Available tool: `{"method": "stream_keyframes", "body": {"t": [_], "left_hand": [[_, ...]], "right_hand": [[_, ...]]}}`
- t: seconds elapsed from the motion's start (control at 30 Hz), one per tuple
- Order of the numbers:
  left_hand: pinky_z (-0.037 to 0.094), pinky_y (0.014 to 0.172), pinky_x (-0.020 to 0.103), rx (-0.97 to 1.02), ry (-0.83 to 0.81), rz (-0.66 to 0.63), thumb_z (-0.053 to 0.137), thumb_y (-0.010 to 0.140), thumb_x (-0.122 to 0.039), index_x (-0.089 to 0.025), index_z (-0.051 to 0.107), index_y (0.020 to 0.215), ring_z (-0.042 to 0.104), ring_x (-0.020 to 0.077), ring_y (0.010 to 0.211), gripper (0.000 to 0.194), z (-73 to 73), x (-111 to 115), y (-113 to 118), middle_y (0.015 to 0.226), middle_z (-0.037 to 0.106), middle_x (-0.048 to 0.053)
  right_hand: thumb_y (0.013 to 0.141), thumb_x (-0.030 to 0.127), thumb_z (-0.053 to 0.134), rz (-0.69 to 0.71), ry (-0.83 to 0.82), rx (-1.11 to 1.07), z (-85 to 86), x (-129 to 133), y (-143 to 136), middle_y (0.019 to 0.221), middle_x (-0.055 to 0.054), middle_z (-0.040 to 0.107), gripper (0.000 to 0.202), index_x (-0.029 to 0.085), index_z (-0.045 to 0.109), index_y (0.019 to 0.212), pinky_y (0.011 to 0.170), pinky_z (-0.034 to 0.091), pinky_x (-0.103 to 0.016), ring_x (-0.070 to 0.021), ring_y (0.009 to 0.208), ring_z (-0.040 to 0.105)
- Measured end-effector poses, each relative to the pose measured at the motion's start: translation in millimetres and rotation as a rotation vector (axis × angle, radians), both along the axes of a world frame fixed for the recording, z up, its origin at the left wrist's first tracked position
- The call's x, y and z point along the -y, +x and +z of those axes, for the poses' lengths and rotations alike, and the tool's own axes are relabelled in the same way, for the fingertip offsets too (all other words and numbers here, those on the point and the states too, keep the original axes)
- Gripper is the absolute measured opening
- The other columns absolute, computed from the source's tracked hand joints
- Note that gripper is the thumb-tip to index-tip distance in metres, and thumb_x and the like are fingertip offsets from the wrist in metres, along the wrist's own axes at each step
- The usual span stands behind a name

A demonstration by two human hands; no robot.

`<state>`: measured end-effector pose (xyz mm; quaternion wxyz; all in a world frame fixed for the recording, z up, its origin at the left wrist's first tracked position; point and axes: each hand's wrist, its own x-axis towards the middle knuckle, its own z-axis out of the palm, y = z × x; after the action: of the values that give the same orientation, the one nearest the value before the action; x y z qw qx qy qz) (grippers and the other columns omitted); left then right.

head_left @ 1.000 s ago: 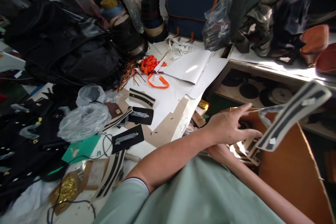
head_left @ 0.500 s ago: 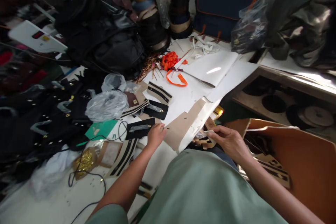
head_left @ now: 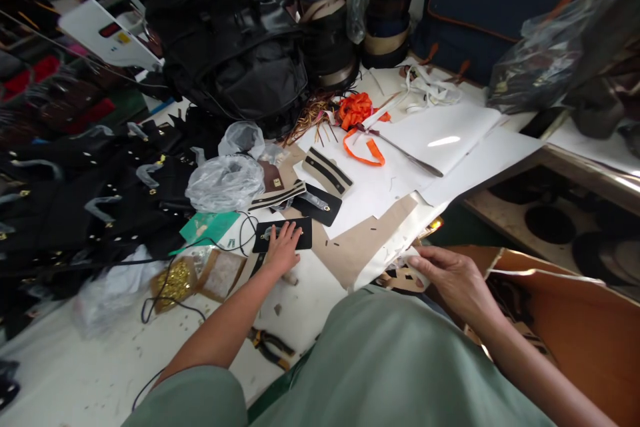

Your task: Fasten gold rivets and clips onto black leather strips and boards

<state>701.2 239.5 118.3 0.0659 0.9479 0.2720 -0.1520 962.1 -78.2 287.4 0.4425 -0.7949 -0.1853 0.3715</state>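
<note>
Carefully now: a loose cord beside the black piece

From my seat far off, I see the left hand (head_left: pixel 283 252) laid over the black piece (head_left: pixel 307 233), fingers spread rather than curled; whether they grip its edge, I can't tell. The piece lies on the table (head_left: pixel 320 290), its plastic-wrapped strip partly hidden under those fingers. At the table's edge, the right hand (head_left: pixel 457 273) has thumb and fingers drawn together on what looks like a pale scrap (head_left: pixel 410 257), too blurred for me to identify.

My main worry is the dark cord (head_left: pixel 241 235): it loops just beside the piece, so a leftward drag might snag it, tug the box of gold bits (head_left: pixel 173 282) and spill them. Pressing fingertips might also work the strip's plastic loose. On the right, a weak pinch could let the scrap fall near the open carton (head_left: pixel 595 310). The pliers (head_left: pixel 270 347) lie near the left forearm, where a careless sweep might knock them down.
</note>
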Motion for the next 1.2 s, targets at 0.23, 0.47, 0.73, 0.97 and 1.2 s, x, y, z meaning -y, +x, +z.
{"method": "stream_keyframes", "body": {"t": [0.23,0.47,0.73,0.97,1.2], "left_hand": [[0.012,0.121,0.061,-0.086,0.014,-0.110,0.069,0.076,-0.022,-0.017,0.044,0.154,0.049,0.0392,0.135,0.082,1.0,-1,13,0.151,0.053,0.022],[0.036,0.105,0.050,-0.035,0.018,-0.150,0.078,0.076,-0.032,-0.014,0.044,0.153,0.055,0.0384,0.119,0.087,31.7,-5,25,0.127,0.061,0.020],[0.040,0.108,0.048,0.243,-0.035,-0.191,0.064,0.087,-0.024,-0.017,0.045,0.151,0.054,0.0342,0.125,0.067,96.2,20,70,0.134,0.060,0.017],[0.055,0.088,0.035,0.601,-0.765,0.092,0.054,0.098,-0.040,-0.019,0.073,0.109,0.072,0.0259,0.096,0.030,153.3,78,131,0.104,0.078,0.007],[0.055,0.095,0.036,0.578,-1.212,0.140,0.067,0.092,-0.048,-0.017,0.077,0.108,0.073,0.0277,0.105,0.036,186.5,124,165,0.108,0.080,0.008]], "right_hand": [[0.082,0.065,0.070,-0.016,0.015,-0.055,2.2,-2,-3,0.067,-0.003,0.068,0.047,0.019,0.073,0.077,0.062,0.043,-0.028,-0.0170,0.063,0.056],[0.085,0.069,0.064,-0.039,0.056,-0.117,5.9,4,-2,0.059,0.003,0.054,0.051,0.018,0.069,0.085,0.055,0.038,-0.027,-0.0130,0.054,0.046],[0.088,0.065,0.065,-0.048,0.177,-0.166,7.8,11,0,0.060,0.003,0.053,0.047,0.018,0.067,0.082,0.055,0.038,-0.026,-0.0120,0.055,0.046],[0.083,0.068,0.067,-0.081,0.217,-0.160,19.7,5,3,0.054,0.003,0.053,0.048,0.021,0.062,0.077,0.046,0.035,-0.025,-0.0128,0.049,0.045],[0.086,0.066,0.067,-0.102,0.305,-0.071,30.0,4,12,0.056,0.003,0.050,0.047,0.020,0.061,0.075,0.048,0.036,-0.025,-0.0115,0.052,0.043]]}}
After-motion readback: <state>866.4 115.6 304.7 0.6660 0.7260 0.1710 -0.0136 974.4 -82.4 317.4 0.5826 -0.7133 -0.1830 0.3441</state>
